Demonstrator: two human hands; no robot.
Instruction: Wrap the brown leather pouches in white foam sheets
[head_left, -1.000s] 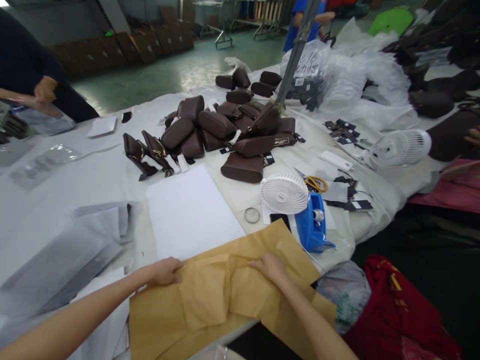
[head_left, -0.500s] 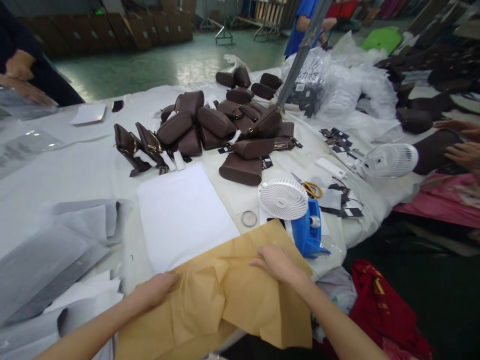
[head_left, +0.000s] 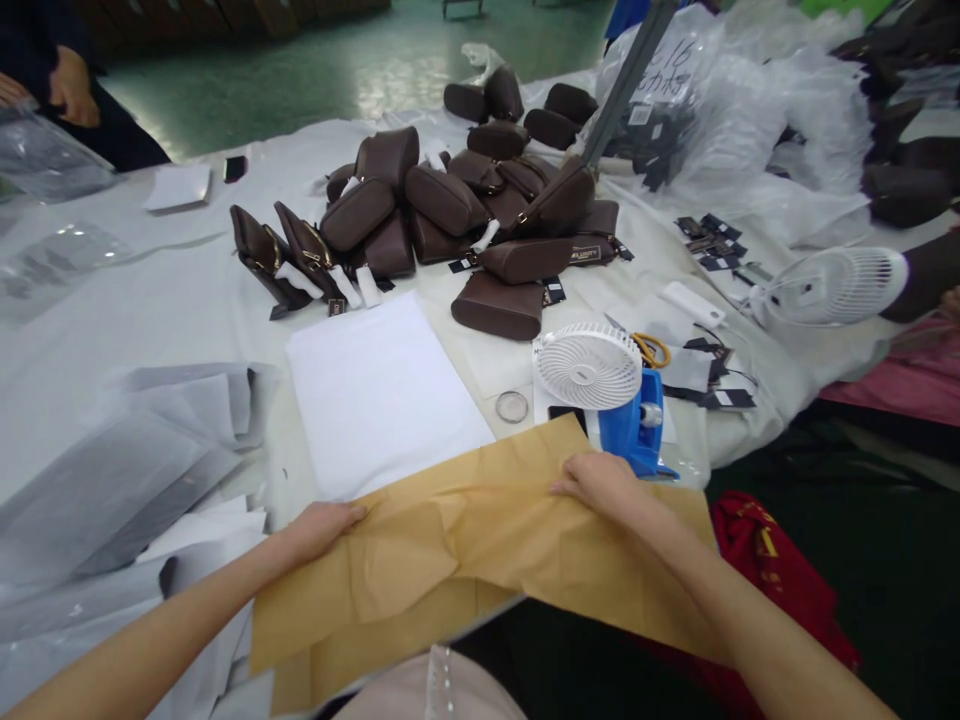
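The white paper (head_left: 386, 385) lies flat on the cloth-covered surface (head_left: 191, 310), and a large creased sheet of brown paper (head_left: 487, 525) stretches along its near side, running on past it to the right. Both hands are clamped on the brown paper, well apart from each other: the left hand (head_left: 328, 525) grips it by the near left corner of the white paper, and the right hand (head_left: 600, 482) pinches it further right, beyond the white paper's near right corner. Right of the white paper come a clear ring (head_left: 511, 407), a white fan (head_left: 589, 366) and a blue tape dispenser (head_left: 631, 440), with orange-handled scissors (head_left: 654, 350) past the fan. Behind the white paper sits a heap of dark brown bags (head_left: 446, 202), some with black tags. To its left, grey sheets (head_left: 150, 475) lie overlapping in a loose pile.
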